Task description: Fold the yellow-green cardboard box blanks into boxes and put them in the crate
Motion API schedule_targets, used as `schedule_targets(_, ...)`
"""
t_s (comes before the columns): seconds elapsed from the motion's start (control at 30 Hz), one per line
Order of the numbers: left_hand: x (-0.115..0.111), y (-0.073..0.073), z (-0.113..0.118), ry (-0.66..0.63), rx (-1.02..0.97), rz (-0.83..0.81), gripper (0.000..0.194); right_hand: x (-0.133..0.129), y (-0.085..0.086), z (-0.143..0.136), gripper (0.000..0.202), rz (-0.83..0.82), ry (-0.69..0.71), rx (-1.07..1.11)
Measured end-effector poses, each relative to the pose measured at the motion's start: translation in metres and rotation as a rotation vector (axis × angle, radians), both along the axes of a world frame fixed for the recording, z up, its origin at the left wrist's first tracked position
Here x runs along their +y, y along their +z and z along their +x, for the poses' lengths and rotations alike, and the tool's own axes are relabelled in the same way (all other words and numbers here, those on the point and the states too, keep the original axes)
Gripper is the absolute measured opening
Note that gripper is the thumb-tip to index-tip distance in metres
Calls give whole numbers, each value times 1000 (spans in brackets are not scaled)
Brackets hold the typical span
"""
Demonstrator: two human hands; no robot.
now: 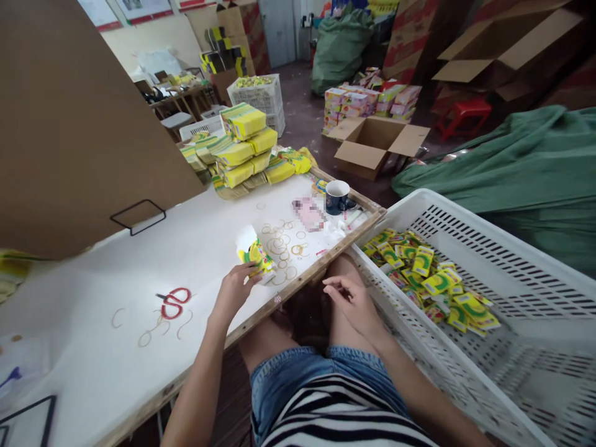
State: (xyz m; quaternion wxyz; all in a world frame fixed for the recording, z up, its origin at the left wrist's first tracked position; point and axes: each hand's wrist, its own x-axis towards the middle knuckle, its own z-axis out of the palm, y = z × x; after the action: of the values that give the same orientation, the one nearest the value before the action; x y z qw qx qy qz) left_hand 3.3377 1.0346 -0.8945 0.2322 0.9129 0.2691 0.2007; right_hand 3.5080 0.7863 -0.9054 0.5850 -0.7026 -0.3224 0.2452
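My left hand [239, 287] is closed on the lower edge of a small yellow-and-green carton [261, 257], which lies tilted on the white tabletop with a white flap sticking up at its far end. Above my right thigh, just off the table edge, hovers my right hand [354, 302]. Its fingers are loosely bent and apart, and nothing shows in them. Tan rubber bands [279, 245] are scattered just beyond the carton. To the right, a white plastic crate [447, 214] holds many small yellow-green packets [435, 279].
Red-handled scissors [176, 303] lie to the left on the table [209, 248]. Stacked yellow bundles [242, 149] stand at the far end, near a dark mug [337, 197] and a pink blurred item [309, 213]. An open cardboard box [372, 139] sits on the floor beyond.
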Motion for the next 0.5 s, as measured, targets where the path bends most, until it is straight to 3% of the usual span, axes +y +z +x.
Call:
schedule_targets(0.1,-15,3,-3,70,-72,37,24,5,4,-10,35,16,34,133)
schedule_targets(0.17,-38,3,-3,84,-175,69,25,8,6,-14,44,51,59,288)
schedule_targets(0.2,-53,1,-2,22,-266,68,22,9,6,-15,48,70,68,367)
schedule_targets(0.27,-85,-2,2,-253,-389,-5,22,11,4,-16,48,93,47,482)
schedule_targets(0.33,-112,-5,7,-482,-384,-148,26,11,0,-13,43,103,-21,506)
schedule_targets(0.37,-122,-6,10,-532,-387,-208,26,10,-3,-12,41,111,-50,493)
schedule_targets(0.43,-133,-8,16,-445,-450,-314,25,8,-7,-10,40,133,-69,451)
schedule_targets(0.5,-134,-8,22,-212,-566,-488,30,5,-11,-10,41,140,-57,429)
